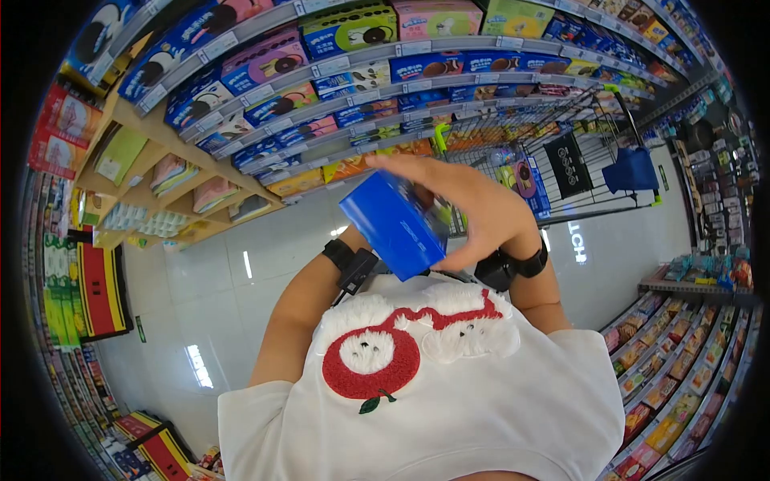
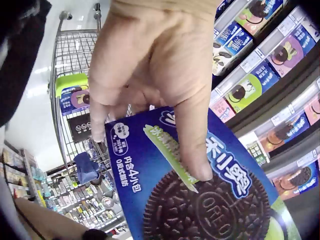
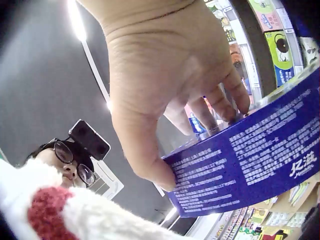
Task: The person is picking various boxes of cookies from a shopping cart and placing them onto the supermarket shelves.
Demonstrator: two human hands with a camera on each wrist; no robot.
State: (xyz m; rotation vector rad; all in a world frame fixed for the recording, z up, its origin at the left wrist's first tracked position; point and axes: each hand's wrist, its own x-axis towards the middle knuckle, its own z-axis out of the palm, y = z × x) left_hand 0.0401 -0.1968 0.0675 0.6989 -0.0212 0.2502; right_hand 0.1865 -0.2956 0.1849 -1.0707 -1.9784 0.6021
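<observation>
A blue cookie box (image 1: 393,224) is held up before the chest in the head view. My right hand (image 1: 473,200) arches over its right side, thumb and fingers spread to opposite edges. Behind the box, my left hand is mostly hidden there. In the left wrist view, the left hand (image 2: 150,65) grips the box (image 2: 135,165), its thumb lying on the printed front near a large dark cookie picture. The right wrist view has the right hand (image 3: 170,85) holding the box (image 3: 240,160) by its edges, thumb at the near corner, beside a panel of white text.
Shelves of packaged cookies (image 1: 361,32) curve across the front. A wire shopping cart (image 1: 593,184) with several packages and a blue cloth-like item (image 1: 630,170) stands ahead to the right. Wooden shelving (image 1: 172,192) is at the left, with glossy floor (image 1: 216,280) below it.
</observation>
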